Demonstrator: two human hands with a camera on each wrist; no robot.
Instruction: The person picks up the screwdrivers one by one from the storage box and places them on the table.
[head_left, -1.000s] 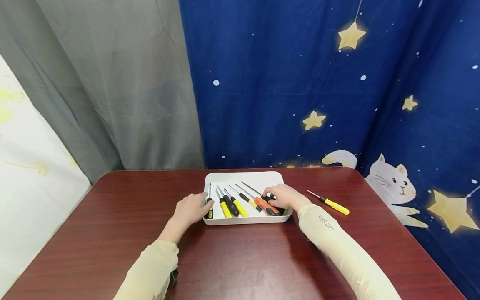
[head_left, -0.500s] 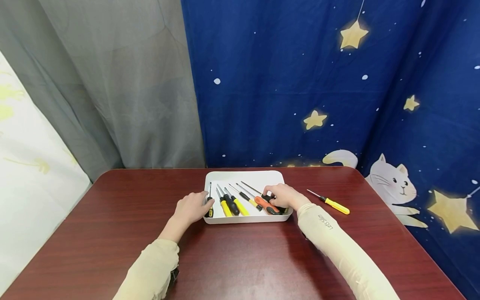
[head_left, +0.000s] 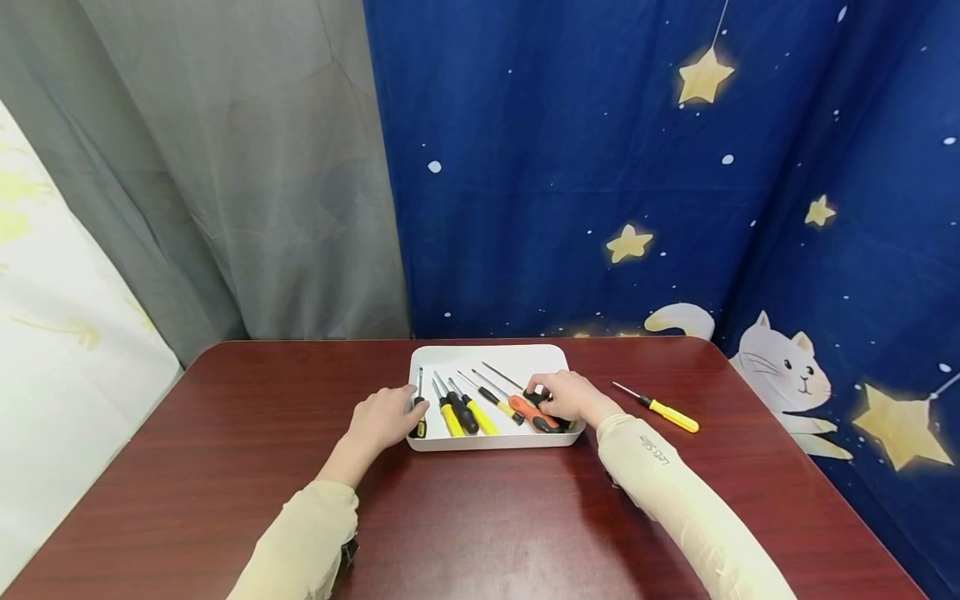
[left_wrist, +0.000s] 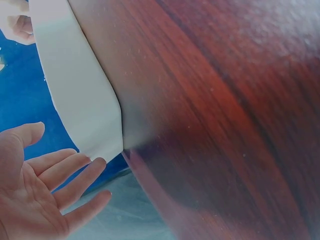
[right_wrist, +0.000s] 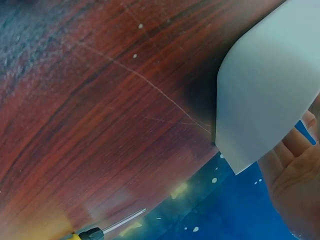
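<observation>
A white tray (head_left: 491,444) holds several screwdrivers. My left hand (head_left: 384,417) is at its left end, fingers spread by the wall in the left wrist view and thumb over a black-and-yellow screwdriver (head_left: 421,428). At the right end, my right hand (head_left: 568,395) reaches in over the rim and pinches the black handle of a long-shafted screwdriver (head_left: 504,375). Beside that hand lies an orange-and-black screwdriver (head_left: 531,411). The right wrist view shows the tray wall hiding the right fingertips. Yellow-and-black screwdrivers (head_left: 480,415) lie in the middle, shafts pointing away.
On the reddish-brown table (head_left: 480,517), a yellow-handled screwdriver (head_left: 672,414) lies right of the tray, its shaft pointing back and left. The tray stands near the table's far edge. A grey curtain (head_left: 247,183) and a blue starry curtain (head_left: 540,167) hang behind.
</observation>
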